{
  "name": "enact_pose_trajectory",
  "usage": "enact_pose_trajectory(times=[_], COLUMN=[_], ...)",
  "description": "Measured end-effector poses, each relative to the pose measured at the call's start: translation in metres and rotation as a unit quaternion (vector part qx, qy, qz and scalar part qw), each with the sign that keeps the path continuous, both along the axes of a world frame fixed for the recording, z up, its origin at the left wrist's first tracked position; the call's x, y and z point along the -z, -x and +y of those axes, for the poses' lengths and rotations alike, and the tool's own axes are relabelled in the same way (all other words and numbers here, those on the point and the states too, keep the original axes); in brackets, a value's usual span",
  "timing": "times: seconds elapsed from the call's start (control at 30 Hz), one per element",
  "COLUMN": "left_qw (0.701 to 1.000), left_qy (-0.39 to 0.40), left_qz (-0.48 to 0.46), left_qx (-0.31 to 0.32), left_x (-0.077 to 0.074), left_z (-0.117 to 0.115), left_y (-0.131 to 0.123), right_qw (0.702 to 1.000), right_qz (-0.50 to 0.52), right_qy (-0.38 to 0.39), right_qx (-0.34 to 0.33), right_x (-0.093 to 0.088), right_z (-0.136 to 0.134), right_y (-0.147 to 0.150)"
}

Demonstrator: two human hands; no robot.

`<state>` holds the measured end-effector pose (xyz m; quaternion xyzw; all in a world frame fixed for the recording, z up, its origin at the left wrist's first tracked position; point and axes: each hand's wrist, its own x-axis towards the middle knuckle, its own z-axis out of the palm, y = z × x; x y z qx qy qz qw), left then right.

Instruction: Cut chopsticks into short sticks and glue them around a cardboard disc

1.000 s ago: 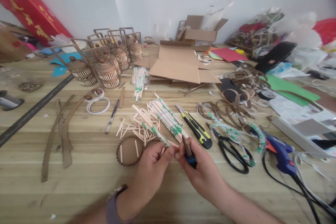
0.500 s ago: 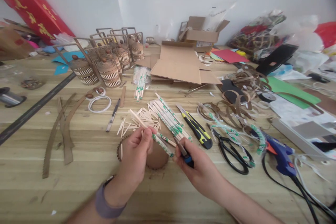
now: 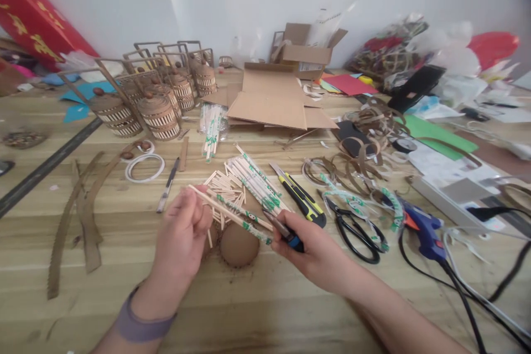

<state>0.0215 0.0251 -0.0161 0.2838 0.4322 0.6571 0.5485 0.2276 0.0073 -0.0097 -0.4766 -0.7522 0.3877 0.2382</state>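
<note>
My left hand (image 3: 182,235) is closed in a pinch round a wrapped pair of wooden chopsticks (image 3: 232,214), which slants from upper left to lower right above the table. My right hand (image 3: 313,246) grips a small blue-handled utility knife (image 3: 284,230), its blade tip close to the lower end of the chopsticks. Under them lies a round brown cardboard disc (image 3: 239,244). A pile of short cut sticks (image 3: 226,188) and several wrapped chopsticks (image 3: 257,183) lie just beyond my hands.
A yellow-black utility knife (image 3: 299,197), black scissors (image 3: 357,232) and a blue glue gun (image 3: 423,225) with cable lie to the right. Small cardboard lanterns (image 3: 155,108) stand at the back left, flattened boxes (image 3: 276,99) behind. Cardboard strips (image 3: 83,215) lie left.
My left hand has drawn the chopsticks leftward, away from my right hand, sliding its grip toward their upper end. The view has shifted a little to the right.
</note>
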Motion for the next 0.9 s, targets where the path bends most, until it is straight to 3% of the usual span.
enact_pose_trajectory(times=[0.13, 0.27, 0.4, 0.47, 0.57, 0.63, 0.7, 0.77, 0.83, 0.9], left_qw=[0.999, 0.992, 0.984, 0.984, 0.986, 0.989, 0.993, 0.996, 0.998, 0.999], left_qy=[0.012, 0.029, 0.051, 0.048, 0.04, 0.035, 0.029, 0.027, 0.032, 0.042], left_qz=[-0.035, -0.091, -0.133, -0.139, -0.134, -0.113, -0.088, -0.067, -0.049, -0.025], left_qx=[-0.001, -0.08, -0.108, -0.103, -0.091, -0.084, -0.069, -0.047, -0.027, -0.009], left_x=[-0.003, -0.011, -0.017, -0.018, -0.015, -0.012, -0.009, -0.006, -0.003, -0.001], left_z=[0.006, 0.015, 0.019, 0.019, 0.018, 0.016, 0.013, 0.01, 0.007, 0.004], left_y=[0.011, 0.026, 0.038, 0.039, 0.034, 0.028, 0.021, 0.014, 0.007, -0.001], right_qw=[1.0, 0.999, 0.982, 0.949, 0.87, 0.833, 0.817, 0.829, 0.885, 0.945], right_qz=[-0.01, -0.046, -0.095, -0.141, -0.264, -0.32, -0.34, -0.326, -0.275, -0.213], right_qy=[0.012, -0.011, -0.086, -0.124, -0.115, -0.13, -0.17, -0.196, -0.175, -0.128], right_qx=[-0.007, 0.021, 0.137, 0.254, 0.4, 0.433, 0.434, 0.409, 0.332, 0.214], right_x=[-0.007, -0.009, -0.011, -0.015, -0.021, -0.023, -0.022, -0.021, -0.02, -0.02], right_z=[-0.002, -0.005, -0.002, 0.001, 0.005, 0.006, 0.006, 0.005, 0.002, -0.001], right_y=[-0.004, -0.03, -0.087, -0.117, -0.146, -0.15, -0.142, -0.123, -0.095, -0.063])
